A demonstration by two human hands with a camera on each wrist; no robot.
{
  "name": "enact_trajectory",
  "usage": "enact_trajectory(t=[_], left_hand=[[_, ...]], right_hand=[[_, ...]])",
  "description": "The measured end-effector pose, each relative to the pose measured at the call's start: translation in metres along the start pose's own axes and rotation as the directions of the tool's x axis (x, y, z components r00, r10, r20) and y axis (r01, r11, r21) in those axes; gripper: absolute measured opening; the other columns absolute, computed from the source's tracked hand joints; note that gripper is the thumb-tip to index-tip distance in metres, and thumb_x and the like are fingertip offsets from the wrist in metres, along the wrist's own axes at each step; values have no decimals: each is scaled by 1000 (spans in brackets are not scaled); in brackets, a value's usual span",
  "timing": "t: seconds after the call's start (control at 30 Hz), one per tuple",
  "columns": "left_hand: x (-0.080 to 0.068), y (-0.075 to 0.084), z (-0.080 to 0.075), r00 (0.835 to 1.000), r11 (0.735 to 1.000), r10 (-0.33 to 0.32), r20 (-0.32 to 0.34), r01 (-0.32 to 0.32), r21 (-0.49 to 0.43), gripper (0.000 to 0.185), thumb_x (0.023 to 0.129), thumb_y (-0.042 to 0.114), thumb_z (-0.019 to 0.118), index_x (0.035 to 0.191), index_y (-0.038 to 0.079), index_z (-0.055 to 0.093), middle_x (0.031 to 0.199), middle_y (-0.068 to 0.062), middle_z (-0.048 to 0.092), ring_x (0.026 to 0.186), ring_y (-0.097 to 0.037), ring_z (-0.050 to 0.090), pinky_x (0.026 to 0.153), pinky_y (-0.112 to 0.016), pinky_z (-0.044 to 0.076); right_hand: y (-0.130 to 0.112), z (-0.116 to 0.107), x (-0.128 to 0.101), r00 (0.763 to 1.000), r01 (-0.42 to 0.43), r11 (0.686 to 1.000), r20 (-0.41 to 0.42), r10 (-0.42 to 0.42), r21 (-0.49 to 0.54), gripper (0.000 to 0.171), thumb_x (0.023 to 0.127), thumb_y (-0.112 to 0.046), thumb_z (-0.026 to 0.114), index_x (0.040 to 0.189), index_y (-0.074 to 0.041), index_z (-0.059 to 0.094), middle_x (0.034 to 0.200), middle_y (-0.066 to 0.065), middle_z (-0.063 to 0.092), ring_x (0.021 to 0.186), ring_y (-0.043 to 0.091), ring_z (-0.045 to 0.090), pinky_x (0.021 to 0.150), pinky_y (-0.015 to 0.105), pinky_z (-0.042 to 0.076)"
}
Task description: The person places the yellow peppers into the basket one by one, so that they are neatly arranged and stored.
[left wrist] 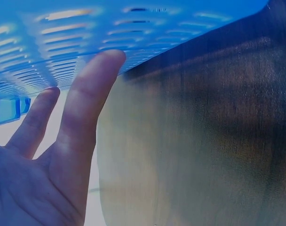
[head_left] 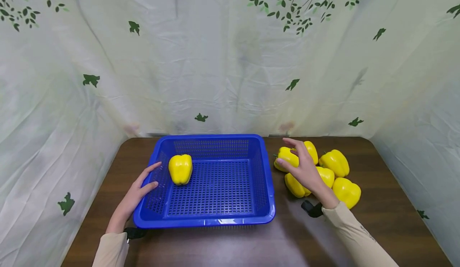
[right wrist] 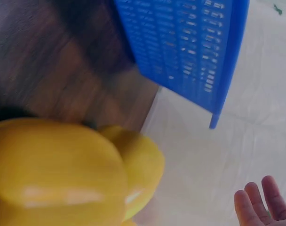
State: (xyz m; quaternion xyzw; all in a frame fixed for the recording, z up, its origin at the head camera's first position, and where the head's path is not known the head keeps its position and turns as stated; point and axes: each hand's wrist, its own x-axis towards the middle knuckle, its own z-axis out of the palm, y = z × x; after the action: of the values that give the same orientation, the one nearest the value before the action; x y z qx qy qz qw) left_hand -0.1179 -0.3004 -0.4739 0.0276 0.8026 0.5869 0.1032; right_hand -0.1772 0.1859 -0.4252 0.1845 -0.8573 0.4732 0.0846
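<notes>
A blue plastic basket (head_left: 268, 179) with slotted walls stands on the table, and one yellow bell pepper (head_left: 181, 169) lies inside near its left wall. My left hand (head_left: 132, 199) rests at the basket's left rim, its fingers extended; in the left wrist view two fingers (left wrist: 79, 110) reach up along the slotted outer wall. My right hand (head_left: 306, 170) hovers over a cluster of yellow bell peppers (head_left: 335, 163) right of the basket. Its fingers (right wrist: 270, 200) are spread and hold nothing. The hand and forearm partly cover some of these peppers.
The brown wooden table (head_left: 223, 247) has its back edge against a pale cloth backdrop (head_left: 223, 59) with leaf prints. Cloth also hangs along both sides. The basket's right wall rises between its inside and the pepper cluster.
</notes>
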Motion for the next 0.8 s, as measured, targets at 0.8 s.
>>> enact_trajectory(t=[0.8], left_hand=[[-2,-3,0,1000,1000,-1,-13,1,19,55,101,26,45,152,27,23,153,-22,12,121,-53,35,87,-61,46]], right_hand=[[36,-17,-50,989,-149,988,13,150,-27,63,88,-19,70,139,-3,37,138,16,38,125,38,39,102,60,31]])
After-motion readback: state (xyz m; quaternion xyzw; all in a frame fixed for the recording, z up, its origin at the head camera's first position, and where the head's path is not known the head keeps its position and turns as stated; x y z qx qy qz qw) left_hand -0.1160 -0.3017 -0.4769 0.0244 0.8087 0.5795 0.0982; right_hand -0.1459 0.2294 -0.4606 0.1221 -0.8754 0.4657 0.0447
